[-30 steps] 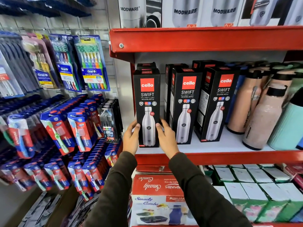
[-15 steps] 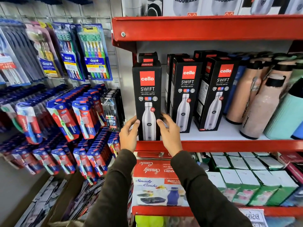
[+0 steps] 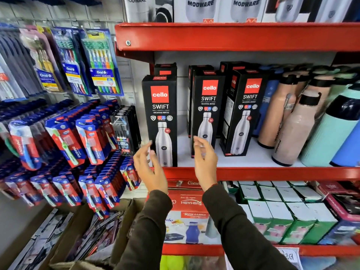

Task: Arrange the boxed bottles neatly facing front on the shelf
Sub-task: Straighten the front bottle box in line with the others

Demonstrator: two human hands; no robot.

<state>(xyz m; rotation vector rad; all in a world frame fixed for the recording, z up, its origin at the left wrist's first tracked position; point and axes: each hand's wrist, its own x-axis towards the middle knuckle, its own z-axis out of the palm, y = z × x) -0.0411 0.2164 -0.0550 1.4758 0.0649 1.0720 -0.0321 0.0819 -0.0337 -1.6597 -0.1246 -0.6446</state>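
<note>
Three black Cello Swift bottle boxes stand upright on the red shelf (image 3: 272,173), fronts facing me. The left box (image 3: 160,114) stands at the shelf's front edge. The middle box (image 3: 207,106) and the right box (image 3: 246,110) sit further back, the right one turned slightly. More black boxes stand behind them. My left hand (image 3: 149,166) hovers just left of the left box's base, fingers spread, holding nothing. My right hand (image 3: 204,158) is open between the left and middle boxes, in front of the middle box's lower corner.
Loose beige, mint and blue bottles (image 3: 296,125) crowd the shelf's right part. Modware boxes (image 3: 200,8) fill the shelf above. Toothbrush packs (image 3: 78,137) hang on the wall at left. Red and green boxes (image 3: 272,221) sit on the shelf below.
Both hands have let go of the left box and drawn back toward me with fingers spread. The box stays standing at the shelf's front edge.
</note>
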